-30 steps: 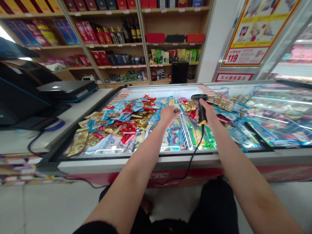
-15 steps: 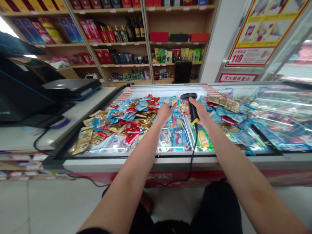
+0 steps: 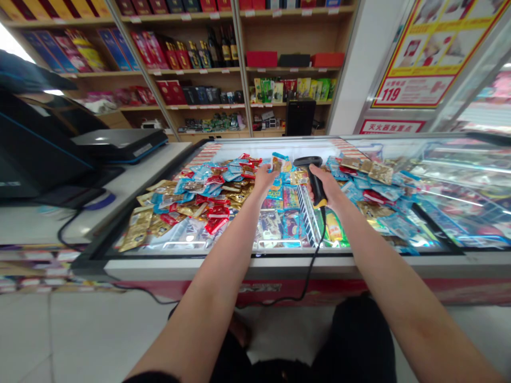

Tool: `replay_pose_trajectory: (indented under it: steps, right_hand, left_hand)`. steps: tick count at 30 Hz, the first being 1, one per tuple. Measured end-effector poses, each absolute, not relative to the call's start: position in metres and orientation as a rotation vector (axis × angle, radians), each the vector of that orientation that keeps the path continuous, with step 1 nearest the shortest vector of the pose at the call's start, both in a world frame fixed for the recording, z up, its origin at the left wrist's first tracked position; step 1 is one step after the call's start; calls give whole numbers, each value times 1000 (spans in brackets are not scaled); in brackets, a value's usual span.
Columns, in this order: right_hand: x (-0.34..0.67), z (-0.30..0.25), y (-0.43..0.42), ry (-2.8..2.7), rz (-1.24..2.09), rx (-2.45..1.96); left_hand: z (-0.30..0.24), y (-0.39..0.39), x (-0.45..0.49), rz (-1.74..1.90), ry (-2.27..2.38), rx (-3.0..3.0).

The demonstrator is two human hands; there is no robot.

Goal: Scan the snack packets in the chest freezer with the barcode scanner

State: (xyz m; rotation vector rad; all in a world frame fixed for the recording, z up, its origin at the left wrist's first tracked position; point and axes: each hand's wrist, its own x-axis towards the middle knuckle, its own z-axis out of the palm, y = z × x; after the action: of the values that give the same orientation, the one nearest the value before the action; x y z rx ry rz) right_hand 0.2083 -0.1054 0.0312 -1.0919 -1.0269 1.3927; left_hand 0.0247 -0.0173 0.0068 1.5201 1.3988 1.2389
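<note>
My right hand (image 3: 325,183) is wrapped round the handle of a black and yellow barcode scanner (image 3: 317,186), its head turned toward the left. My left hand (image 3: 265,180) grips a small snack packet (image 3: 276,163) with a pale and brown face and a blue edge, just left of the scanner head. Below both hands lies the freezer's glass top (image 3: 239,239). A pile of red, gold and blue packets (image 3: 215,186) is spread on the left of it, and a second pile of packets (image 3: 371,186) on the right.
The scanner's cable (image 3: 309,271) hangs over the freezer's front edge and runs left. A weighing scale (image 3: 120,144) and a dark monitor (image 3: 27,149) stand on the left counter, with a person in a cap (image 3: 27,74) behind. Stocked shelves (image 3: 243,69) line the back.
My left hand has shifted slightly left and turned the packet, so more of its face shows. The scanner has moved slightly left and down, still in my right hand.
</note>
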Motion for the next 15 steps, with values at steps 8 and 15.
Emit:
replay_pose_trajectory:
  steps: [8, 15]
  right_hand:
    - [210, 31, -107, -1017, 1351, -1064]
    - [210, 28, -104, -1019, 1368, -1066]
  left_hand:
    - [7, -37, 27, 658, 1595, 2337]
    - [14, -40, 26, 252, 1847, 2514]
